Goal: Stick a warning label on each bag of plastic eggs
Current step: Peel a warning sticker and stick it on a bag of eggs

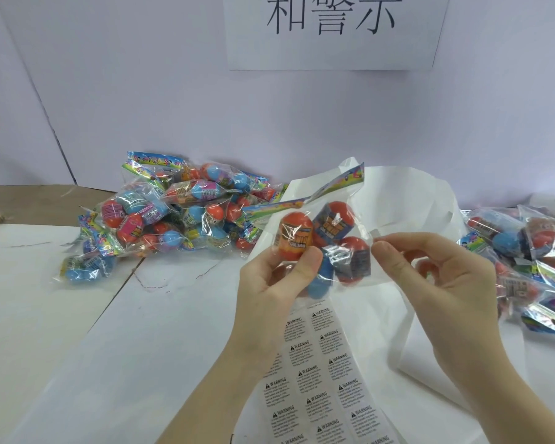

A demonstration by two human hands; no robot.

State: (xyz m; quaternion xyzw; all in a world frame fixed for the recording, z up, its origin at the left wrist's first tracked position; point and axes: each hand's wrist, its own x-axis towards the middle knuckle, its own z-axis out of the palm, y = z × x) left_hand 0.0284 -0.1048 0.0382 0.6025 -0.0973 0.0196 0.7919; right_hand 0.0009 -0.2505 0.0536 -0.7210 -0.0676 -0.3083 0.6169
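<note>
centre frame, bag of eggs held up off table; left hand grips lower corner, steadies it; right hand pinches bag's right edge, prob pulling film taut; label sheet just below, w/in reach

A white paper sign hangs on the pale wall at top centre, printed with 3 large black Chinese characters, their tops cut by the frame edge. The work surface consists of white panels laid edge to edge. A brown surface shows beyond them at far left.
</note>
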